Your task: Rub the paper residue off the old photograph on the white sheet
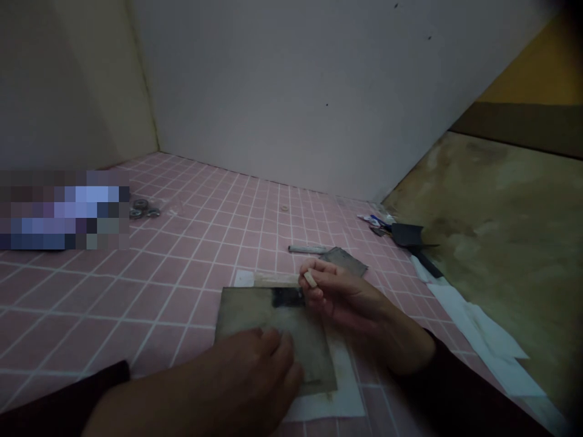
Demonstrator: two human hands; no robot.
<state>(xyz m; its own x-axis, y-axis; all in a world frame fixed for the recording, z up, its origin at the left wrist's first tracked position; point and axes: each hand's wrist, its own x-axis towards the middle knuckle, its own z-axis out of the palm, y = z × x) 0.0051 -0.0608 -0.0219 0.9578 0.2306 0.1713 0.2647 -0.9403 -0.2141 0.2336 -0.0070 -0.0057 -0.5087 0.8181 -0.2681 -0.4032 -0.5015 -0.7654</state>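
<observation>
A grey-green sheet (305,355) with a dark patch (286,297) near its far edge lies over white paper (348,397) on the pink checked surface. Over the sheet's right far corner, my right hand (341,291) pinches a small pale piece (310,278) between thumb and fingers. My left hand (255,376) is over the sheet's near left part, back of the hand up, fingers curled; whatever its fingertips hold, if anything, is too dim to make out.
Beyond my right hand lie a grey tube (307,249) and a dark square sheet (347,261). A small pale ring (285,208) sits farther back. Metal rings (144,209) are at the left. A black dustpan-like item (407,235) and white papers (483,334) line the right wall.
</observation>
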